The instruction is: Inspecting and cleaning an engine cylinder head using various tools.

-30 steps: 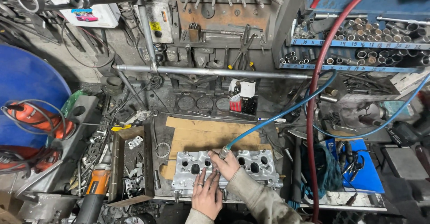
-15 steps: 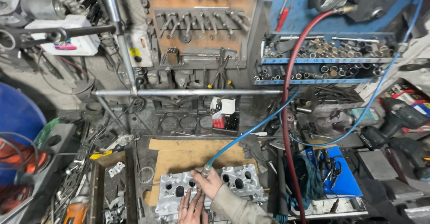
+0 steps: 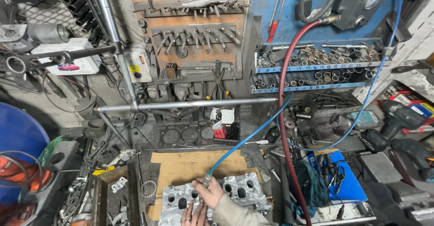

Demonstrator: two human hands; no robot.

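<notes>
A silver cast-aluminium engine part [image 3: 246,190] with oval ports lies on a sheet of brown cardboard [image 3: 190,165] at the bottom middle of the head view. My right hand [image 3: 211,193], in a beige sleeve, is closed around the metal end fitting of a thin blue air hose [image 3: 253,135] and holds it against the part's top. My left hand [image 3: 195,216], with a ring on one finger, rests flat on the part just below, partly cut off by the frame's edge.
A thick red hose [image 3: 282,117] hangs down right of the part. Behind are a pegboard of tools [image 3: 194,36], racks of sockets [image 3: 316,65] and a horizontal steel bar [image 3: 190,104]. A blue drum [image 3: 18,135] stands left; cordless drills [image 3: 398,122] lie right.
The view has tilted upward, so hands and engine part have slid to the bottom edge. My right hand still holds the hose end on the part; my left hand stays flat beside it.
</notes>
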